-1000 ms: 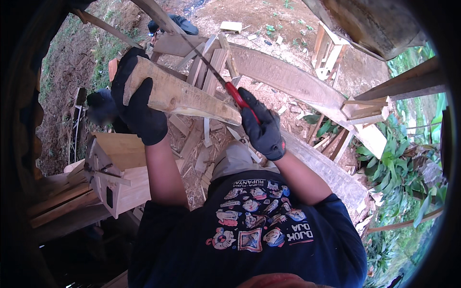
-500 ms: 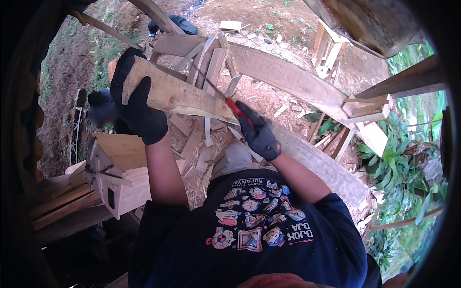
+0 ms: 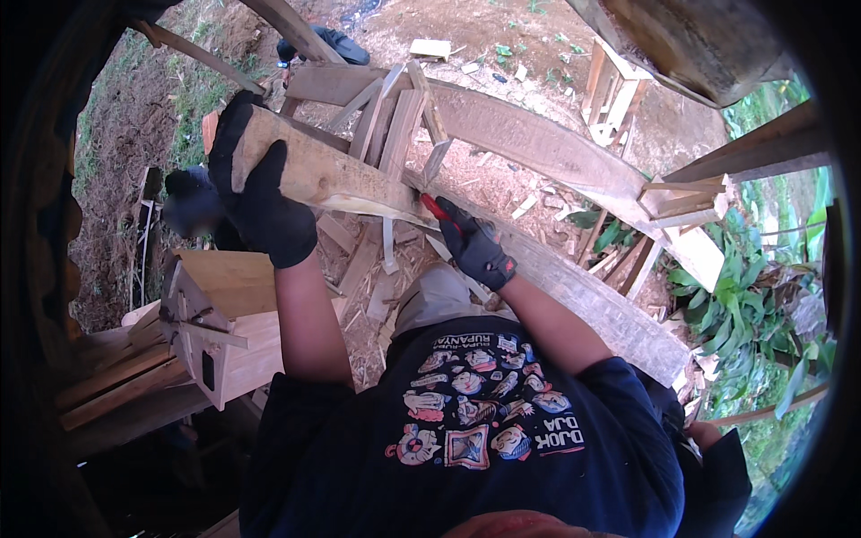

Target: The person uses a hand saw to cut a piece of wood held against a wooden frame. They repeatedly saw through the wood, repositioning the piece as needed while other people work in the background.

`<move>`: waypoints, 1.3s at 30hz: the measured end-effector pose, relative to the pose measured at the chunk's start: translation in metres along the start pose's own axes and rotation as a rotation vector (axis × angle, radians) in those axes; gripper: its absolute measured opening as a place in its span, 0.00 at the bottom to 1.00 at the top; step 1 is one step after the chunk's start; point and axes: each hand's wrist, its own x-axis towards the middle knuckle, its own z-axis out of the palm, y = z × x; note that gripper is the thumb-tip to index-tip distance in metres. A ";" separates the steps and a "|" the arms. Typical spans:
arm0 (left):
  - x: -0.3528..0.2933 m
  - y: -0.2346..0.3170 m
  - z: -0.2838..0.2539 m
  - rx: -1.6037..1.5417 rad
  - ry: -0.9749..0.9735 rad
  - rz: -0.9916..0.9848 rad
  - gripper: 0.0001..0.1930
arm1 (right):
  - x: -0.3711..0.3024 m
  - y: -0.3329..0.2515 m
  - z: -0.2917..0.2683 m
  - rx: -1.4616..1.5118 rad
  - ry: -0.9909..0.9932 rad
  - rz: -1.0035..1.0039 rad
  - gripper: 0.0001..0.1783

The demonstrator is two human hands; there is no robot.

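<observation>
1. Gloves are covering both my hands, black ones, and my bare forearms are reaching up from my dark printed shirt (image 3: 475, 430).
2. I am wrapping my left hand (image 3: 256, 193) around the far end of a short wooden board (image 3: 327, 175), fingers curled over its top edge and thumb pressing its face, arm stretching almost straight.
3. I am holding the board tilted, its near end dropping toward my right hand (image 3: 475, 247).
4. I am closing my right hand tightly on the red handle (image 3: 433, 206) of a tool, elbow bent, fist sitting just under the board's lower end; the tool's working end is hidden, so I cannot tell what kind it is.
5. A long plank (image 3: 556, 161) is lying across the ground beyond my right hand, with thin strips (image 3: 395, 134) leaning on it.
6. A small wooden birdhouse (image 3: 224, 323) is sitting below my left elbow.
</observation>
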 end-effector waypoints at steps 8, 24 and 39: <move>-0.009 0.003 -0.005 -0.038 0.004 0.021 0.32 | 0.045 -0.109 -0.075 0.257 -0.003 0.089 0.25; -0.011 0.006 -0.005 -0.011 -0.018 -0.004 0.33 | 0.024 -0.087 -0.065 0.272 0.038 -0.044 0.24; -0.012 0.015 0.008 -0.084 -0.046 -0.031 0.33 | -0.009 -0.050 -0.064 0.200 0.010 0.097 0.25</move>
